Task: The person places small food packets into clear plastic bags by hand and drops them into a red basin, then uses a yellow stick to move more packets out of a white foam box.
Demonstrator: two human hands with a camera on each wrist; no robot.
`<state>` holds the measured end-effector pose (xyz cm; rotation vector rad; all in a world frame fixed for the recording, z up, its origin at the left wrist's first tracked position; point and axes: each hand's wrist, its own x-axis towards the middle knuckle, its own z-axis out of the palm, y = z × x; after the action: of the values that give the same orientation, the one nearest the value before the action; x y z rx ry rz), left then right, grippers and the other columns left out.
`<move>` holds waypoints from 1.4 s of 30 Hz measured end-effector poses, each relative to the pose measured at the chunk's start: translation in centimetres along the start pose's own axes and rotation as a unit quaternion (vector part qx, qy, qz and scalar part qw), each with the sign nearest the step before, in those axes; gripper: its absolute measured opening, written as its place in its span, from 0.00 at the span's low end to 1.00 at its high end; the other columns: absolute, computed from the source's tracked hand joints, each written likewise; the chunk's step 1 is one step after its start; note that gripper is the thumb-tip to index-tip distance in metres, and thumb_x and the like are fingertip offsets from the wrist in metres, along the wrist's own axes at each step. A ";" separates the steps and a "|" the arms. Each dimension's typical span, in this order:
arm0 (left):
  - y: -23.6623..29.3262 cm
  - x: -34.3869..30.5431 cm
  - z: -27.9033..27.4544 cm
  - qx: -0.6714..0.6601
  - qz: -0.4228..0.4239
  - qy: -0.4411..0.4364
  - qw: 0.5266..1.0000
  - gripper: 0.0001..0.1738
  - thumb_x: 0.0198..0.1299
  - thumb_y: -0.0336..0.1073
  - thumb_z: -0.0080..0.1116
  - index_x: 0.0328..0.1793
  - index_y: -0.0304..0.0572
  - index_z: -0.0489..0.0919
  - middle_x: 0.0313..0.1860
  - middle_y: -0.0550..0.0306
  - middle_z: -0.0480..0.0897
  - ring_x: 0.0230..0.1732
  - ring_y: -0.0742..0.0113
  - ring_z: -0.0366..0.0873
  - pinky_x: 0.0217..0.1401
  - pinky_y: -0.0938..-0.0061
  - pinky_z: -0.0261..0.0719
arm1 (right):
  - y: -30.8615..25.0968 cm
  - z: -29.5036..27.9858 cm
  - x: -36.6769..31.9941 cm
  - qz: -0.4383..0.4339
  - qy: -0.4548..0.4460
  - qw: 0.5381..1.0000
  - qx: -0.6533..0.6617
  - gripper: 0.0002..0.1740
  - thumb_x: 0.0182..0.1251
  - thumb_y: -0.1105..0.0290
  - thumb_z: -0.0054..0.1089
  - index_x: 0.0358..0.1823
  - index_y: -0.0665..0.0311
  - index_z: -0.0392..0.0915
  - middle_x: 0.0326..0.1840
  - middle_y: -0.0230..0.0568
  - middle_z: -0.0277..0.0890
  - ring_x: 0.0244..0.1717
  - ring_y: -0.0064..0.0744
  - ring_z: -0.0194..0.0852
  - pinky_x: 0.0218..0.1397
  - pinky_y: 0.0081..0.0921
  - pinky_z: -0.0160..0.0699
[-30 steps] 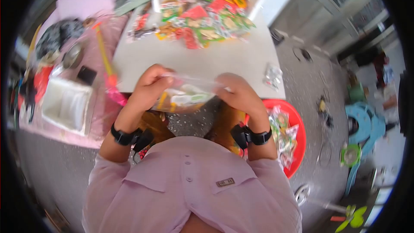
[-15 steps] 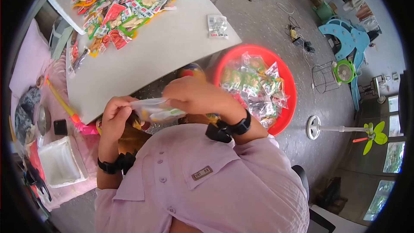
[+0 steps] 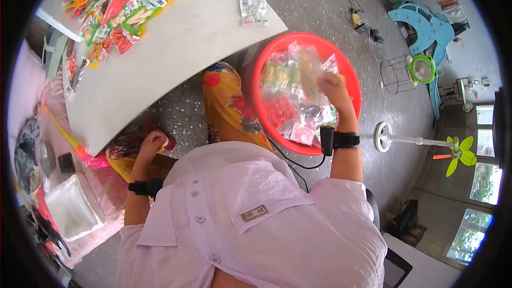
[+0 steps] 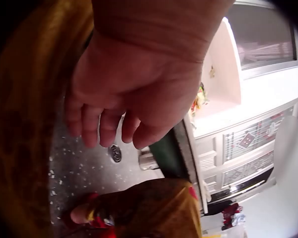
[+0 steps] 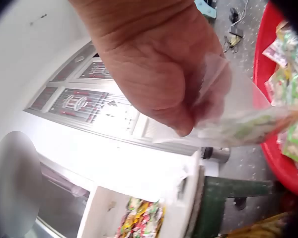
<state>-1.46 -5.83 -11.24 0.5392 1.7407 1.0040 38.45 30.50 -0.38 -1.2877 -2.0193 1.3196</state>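
My right hand (image 3: 336, 90) is over the red basin (image 3: 258, 82), its fingers and thumb pinching the top of a clear plastic bag (image 3: 308, 72). Small packets show through the bag (image 5: 243, 128) in the right wrist view, and it hangs from the fingertips. Beneath it the basin holds several other filled clear bags (image 3: 280, 109). Away to the left, my left hand (image 3: 151, 146) hovers by the knee with loosely curled fingers (image 4: 108, 126) and nothing in them.
A white table (image 3: 176, 42) carries a heap of colourful snack packets (image 3: 120, 13) and a lone filled clear bag (image 3: 253, 9) near its right corner. On the pink cloth at left sit a white foam box (image 3: 72, 208) and a phone (image 3: 66, 163). A green fan (image 3: 423, 69) stands right.
Both hands held the clear bag between them earlier. The left hand has let go and stayed left, while the right hand has carried the bag rightward over the basin. The head view has turned right.
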 end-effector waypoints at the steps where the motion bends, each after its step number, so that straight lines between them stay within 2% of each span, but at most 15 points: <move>1: -1.7 0.4 -0.1 0.017 -0.005 0.007 1.000 0.05 0.52 0.32 0.50 0.31 0.38 0.73 0.25 0.65 0.72 0.28 0.79 0.66 0.30 0.83 0.64 | 1.7 0.1 0.0 0.021 0.010 1.000 -0.007 0.06 0.55 0.71 0.51 0.25 0.66 0.70 0.19 0.30 0.67 0.23 0.17 0.64 0.26 0.16 0.62; 5: -4.1 1.2 -0.3 0.076 0.028 0.026 0.996 0.05 0.51 0.32 0.51 0.31 0.37 0.73 0.24 0.66 0.70 0.27 0.79 0.64 0.29 0.82 0.64 | 7.5 0.1 -0.2 0.106 0.077 0.986 -0.101 0.08 0.52 0.69 0.52 0.25 0.68 0.70 0.18 0.34 0.67 0.22 0.21 0.67 0.26 0.20 0.65; 8: -4.0 1.4 -0.5 0.067 -0.013 0.036 0.997 0.06 0.51 0.32 0.51 0.31 0.37 0.74 0.24 0.65 0.71 0.27 0.78 0.65 0.30 0.82 0.64 | 12.0 -0.6 -0.5 0.140 0.065 0.984 -0.085 0.08 0.51 0.69 0.52 0.25 0.68 0.70 0.19 0.36 0.68 0.22 0.23 0.68 0.27 0.22 0.67; 11: -3.6 1.5 -0.2 0.096 -0.007 0.040 0.995 0.06 0.51 0.32 0.51 0.31 0.37 0.74 0.24 0.65 0.71 0.27 0.79 0.65 0.30 0.82 0.64 | 13.5 0.7 0.4 0.099 0.044 0.992 -0.064 0.07 0.51 0.70 0.52 0.26 0.67 0.71 0.19 0.35 0.69 0.22 0.23 0.68 0.28 0.22 0.67; 15: -3.9 1.4 -0.2 0.080 -0.002 0.038 0.996 0.06 0.51 0.32 0.51 0.32 0.38 0.74 0.23 0.66 0.71 0.27 0.79 0.65 0.29 0.83 0.64 | 12.5 3.4 3.0 -0.038 0.038 0.965 -0.255 0.09 0.50 0.67 0.50 0.24 0.66 0.70 0.20 0.46 0.71 0.26 0.40 0.72 0.30 0.29 0.69; 16: -4.0 1.4 -0.2 0.072 -0.004 0.041 0.997 0.06 0.51 0.32 0.51 0.32 0.38 0.74 0.23 0.66 0.71 0.27 0.79 0.65 0.29 0.83 0.64 | 11.5 3.9 3.2 -0.037 0.032 0.957 -0.286 0.08 0.52 0.67 0.46 0.25 0.65 0.71 0.23 0.52 0.71 0.30 0.49 0.72 0.33 0.35 0.70; 21: -5.1 1.0 -0.4 0.072 0.010 0.058 0.996 0.06 0.51 0.33 0.51 0.32 0.38 0.74 0.24 0.66 0.71 0.27 0.79 0.65 0.30 0.83 0.64 | 12.2 6.7 3.3 -0.056 -0.014 0.834 -0.549 0.09 0.54 0.69 0.42 0.30 0.58 0.74 0.31 0.44 0.75 0.34 0.41 0.74 0.33 0.40 0.72; 23: -5.6 1.1 -0.7 0.082 0.018 0.061 0.995 0.06 0.51 0.33 0.51 0.32 0.38 0.74 0.24 0.65 0.72 0.27 0.79 0.65 0.31 0.83 0.65 | 13.2 8.6 1.3 -0.025 -0.086 0.827 -0.555 0.08 0.50 0.73 0.44 0.30 0.57 0.73 0.31 0.43 0.74 0.38 0.42 0.73 0.39 0.44 0.68; 25: -5.1 0.7 -0.5 0.081 0.023 0.069 0.994 0.05 0.49 0.32 0.51 0.32 0.40 0.74 0.24 0.66 0.71 0.26 0.80 0.65 0.29 0.83 0.64 | 16.9 10.0 -1.5 -0.019 -0.112 0.812 -0.572 0.09 0.51 0.72 0.44 0.32 0.55 0.73 0.39 0.41 0.72 0.47 0.40 0.68 0.45 0.48 0.63; 27: -4.8 0.4 -0.3 0.080 0.035 0.076 0.993 0.06 0.49 0.32 0.52 0.32 0.40 0.74 0.25 0.66 0.72 0.27 0.79 0.66 0.31 0.83 0.65 | 17.0 10.9 -3.9 0.096 -0.142 0.801 -0.573 0.11 0.53 0.72 0.42 0.35 0.56 0.73 0.46 0.40 0.69 0.53 0.41 0.63 0.49 0.50 0.61; 32: -4.6 0.3 -0.4 0.095 0.051 0.074 0.991 0.07 0.50 0.32 0.52 0.33 0.37 0.74 0.28 0.61 0.75 0.31 0.76 0.70 0.37 0.81 0.68 | 17.2 11.5 -3.9 0.166 -0.142 0.830 -0.514 0.11 0.54 0.70 0.41 0.36 0.57 0.74 0.44 0.41 0.71 0.50 0.42 0.67 0.50 0.48 0.60; 35: -4.3 0.4 -0.3 0.071 0.025 0.058 0.995 0.07 0.50 0.32 0.52 0.33 0.37 0.75 0.29 0.60 0.75 0.32 0.74 0.71 0.36 0.80 0.69 | 15.2 12.1 -1.5 0.145 -0.106 0.874 -0.452 0.11 0.53 0.70 0.42 0.36 0.60 0.73 0.41 0.48 0.73 0.46 0.45 0.70 0.47 0.45 0.65; 37: -5.6 0.9 -0.4 0.044 0.036 0.091 0.994 0.06 0.51 0.32 0.52 0.32 0.37 0.74 0.27 0.60 0.75 0.31 0.75 0.70 0.34 0.79 0.69 | 12.9 13.4 0.6 0.106 -0.069 0.911 -0.392 0.11 0.53 0.70 0.43 0.36 0.63 0.73 0.38 0.50 0.73 0.44 0.47 0.71 0.46 0.42 0.67; 39: -5.5 0.5 -0.3 0.025 0.106 0.121 0.987 0.06 0.51 0.32 0.51 0.32 0.37 0.74 0.25 0.60 0.74 0.27 0.75 0.70 0.30 0.80 0.69 | 12.5 14.8 2.5 -0.079 0.010 0.967 -0.244 0.11 0.53 0.71 0.45 0.36 0.68 0.71 0.35 0.53 0.73 0.41 0.49 0.71 0.42 0.38 0.69; 42: -3.0 -1.3 -0.8 0.002 0.104 0.159 0.982 0.06 0.51 0.32 0.51 0.32 0.38 0.73 0.23 0.61 0.73 0.23 0.76 0.69 0.24 0.80 0.68 | 4.8 18.0 3.5 -0.137 0.036 0.983 -0.116 0.12 0.55 0.71 0.49 0.39 0.70 0.70 0.36 0.49 0.71 0.36 0.41 0.69 0.41 0.31 0.68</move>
<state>-1.35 -8.79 -12.90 0.5979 1.9975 1.2895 25.90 25.12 -13.51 -1.0828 -2.2536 0.9238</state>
